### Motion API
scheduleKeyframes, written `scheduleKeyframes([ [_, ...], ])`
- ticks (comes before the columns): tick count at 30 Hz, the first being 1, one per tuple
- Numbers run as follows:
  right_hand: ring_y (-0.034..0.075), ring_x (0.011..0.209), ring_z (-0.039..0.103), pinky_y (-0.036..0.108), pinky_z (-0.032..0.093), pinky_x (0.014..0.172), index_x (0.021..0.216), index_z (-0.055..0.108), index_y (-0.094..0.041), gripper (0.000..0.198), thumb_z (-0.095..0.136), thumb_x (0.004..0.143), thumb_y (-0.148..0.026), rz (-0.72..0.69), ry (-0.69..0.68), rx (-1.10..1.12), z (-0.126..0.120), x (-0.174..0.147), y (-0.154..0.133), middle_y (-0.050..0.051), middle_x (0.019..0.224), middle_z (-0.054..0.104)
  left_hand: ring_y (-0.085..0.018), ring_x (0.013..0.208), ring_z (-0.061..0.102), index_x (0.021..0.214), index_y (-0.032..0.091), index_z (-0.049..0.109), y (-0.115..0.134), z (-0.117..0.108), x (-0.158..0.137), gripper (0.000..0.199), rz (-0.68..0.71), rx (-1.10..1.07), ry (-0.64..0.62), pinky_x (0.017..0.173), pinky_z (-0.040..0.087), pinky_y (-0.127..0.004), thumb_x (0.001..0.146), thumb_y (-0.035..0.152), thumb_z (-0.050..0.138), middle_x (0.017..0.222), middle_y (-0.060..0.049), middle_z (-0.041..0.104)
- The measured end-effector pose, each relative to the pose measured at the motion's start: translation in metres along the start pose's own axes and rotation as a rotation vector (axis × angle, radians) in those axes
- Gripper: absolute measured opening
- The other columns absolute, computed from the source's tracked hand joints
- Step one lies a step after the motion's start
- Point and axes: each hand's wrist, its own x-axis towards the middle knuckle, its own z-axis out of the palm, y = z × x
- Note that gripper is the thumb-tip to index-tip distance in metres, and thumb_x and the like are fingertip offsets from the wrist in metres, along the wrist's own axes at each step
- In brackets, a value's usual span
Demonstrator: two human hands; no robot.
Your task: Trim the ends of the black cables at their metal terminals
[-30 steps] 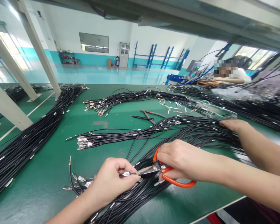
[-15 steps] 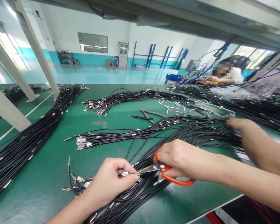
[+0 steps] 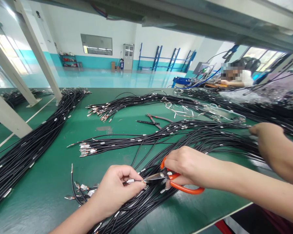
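Note:
Between thumb and fingers, my left hand [image 3: 119, 187] pinches the end of a black cable [image 3: 130, 181] that carries a white label. Orange-handled scissors [image 3: 185, 188] are gripped in my right hand [image 3: 185, 162], their blades pointing left at the cable tip beside my left fingertips. Whether the blades touch the wire is too small to tell. Beneath both hands runs a thick bundle of black cables [image 3: 146, 208] with white labels. Several metal-ended cable terminals [image 3: 84, 187] stick out left of my left wrist.
On the green table [image 3: 51, 169] lie more cable bundles, one at left [image 3: 39, 143] and one farther back [image 3: 136, 100]. Pliers [image 3: 164, 118] and a black pen [image 3: 147, 123] lie mid-table. Another person's arm [image 3: 271, 143] reaches in at right; a co-worker [image 3: 244, 78] sits beyond. White posts [image 3: 8, 113] stand at left.
The other person's hand at right has moved a little to the right along the cables. My two hands, the scissors and the cable hold almost the same place.

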Motion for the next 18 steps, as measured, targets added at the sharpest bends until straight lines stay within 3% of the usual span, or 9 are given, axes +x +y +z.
scheduleKeyframes([
  [11, 0.011, 0.049, 0.046, 0.023, 0.027, 0.046, 0.060, 0.051, -0.015, 0.046, 0.040, 0.084, -0.052, 0.036, -0.001, 0.018, 0.0021, 0.0001, -0.0038, 0.002, 0.054, 0.053, -0.010, 0.054, 0.047, 0.062, 0.015, 0.063, 0.0005, -0.0004, 0.0009, 0.010, 0.022, -0.017, 0.018, 0.050, 0.034, -0.021, 0.068, 0.023, 0.060, 0.060, -0.002, 0.061],
  [18, 0.011, 0.050, 0.047, 0.022, 0.029, 0.048, 0.060, 0.052, -0.015, 0.037, 0.051, 0.081, -0.046, 0.089, 0.000, 0.067, 0.0053, 0.0005, -0.0024, 0.001, 0.055, 0.054, -0.008, 0.051, 0.044, 0.062, 0.013, 0.061, 0.0003, -0.0019, 0.0028, 0.011, -0.002, -0.063, 0.011, 0.049, 0.032, -0.019, 0.067, 0.023, 0.062, 0.056, 0.001, 0.057],
])
